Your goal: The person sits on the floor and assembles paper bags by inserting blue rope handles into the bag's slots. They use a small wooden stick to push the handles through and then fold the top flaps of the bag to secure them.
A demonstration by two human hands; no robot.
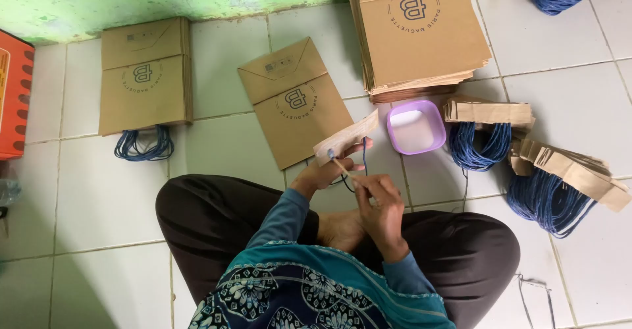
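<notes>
Brown paper made up the strip that the left hand pinched at its lower end, the grip closed on it so the strip slanted up toward the lilac tub. A blue cord handle hung from the strip, just beside that hand. The right hand sat below the tub, its grip closed on a thin wooden stick whose tip touched the strip's held end — right at the left thumb. One flat brown bag lay on the tiled floor left of the tub; a tall stack of bags rose just above it. Bundles of strips with blue cords lay right of the tub — well apart from both hands.
</notes>
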